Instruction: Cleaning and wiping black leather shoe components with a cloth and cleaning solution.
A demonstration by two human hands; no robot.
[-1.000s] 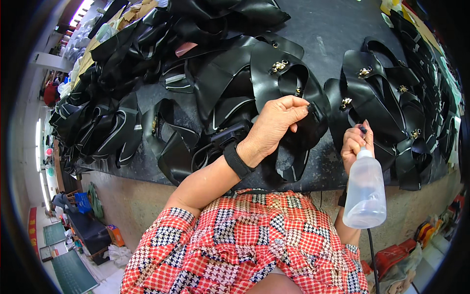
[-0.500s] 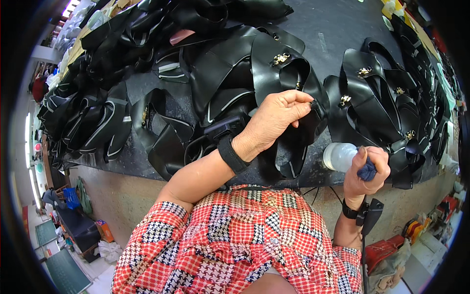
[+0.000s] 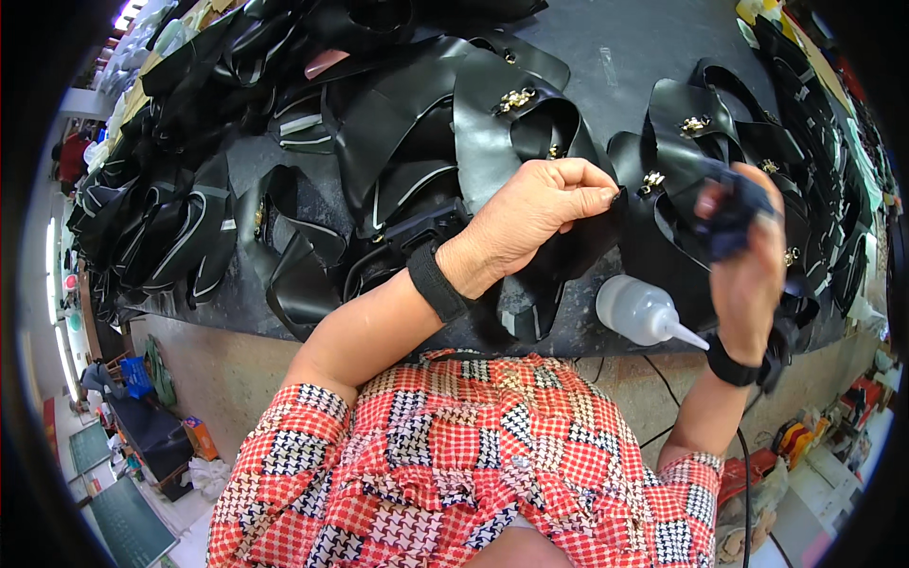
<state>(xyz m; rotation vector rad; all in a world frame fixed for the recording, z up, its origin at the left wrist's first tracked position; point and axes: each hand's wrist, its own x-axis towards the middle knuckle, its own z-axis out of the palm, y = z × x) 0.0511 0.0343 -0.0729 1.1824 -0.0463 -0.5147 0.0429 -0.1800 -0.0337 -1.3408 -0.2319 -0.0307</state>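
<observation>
My left hand (image 3: 540, 213) pinches the edge of a black leather piece (image 3: 578, 237) between thumb and fingertips, in front of the middle pile. That piece looks like a shoe upper. My right hand (image 3: 748, 256), smeared by motion, is raised over the right-hand pieces with a crumpled dark blue cloth (image 3: 731, 216) in its fingers. Below it, at the table's near edge, a translucent squeeze bottle (image 3: 636, 310) lies with its pointed nozzle toward my right wrist. A gold metal ornament (image 3: 516, 99) sits on a black leather piece (image 3: 488, 142) just beyond my left hand.
Black leather pieces (image 3: 180, 227) with pale edge strips are heaped on the left of the dark table (image 3: 653, 43). More pieces with gold ornaments (image 3: 696, 124) lie on the right, beside a long stacked row (image 3: 833, 170). A black cable (image 3: 746, 492) hangs by my right arm.
My right hand has risen away from the squeeze bottle, carrying the blue cloth up over the right-hand pieces. The bottle's nozzle now shows. My left hand keeps its pinch on the leather piece.
</observation>
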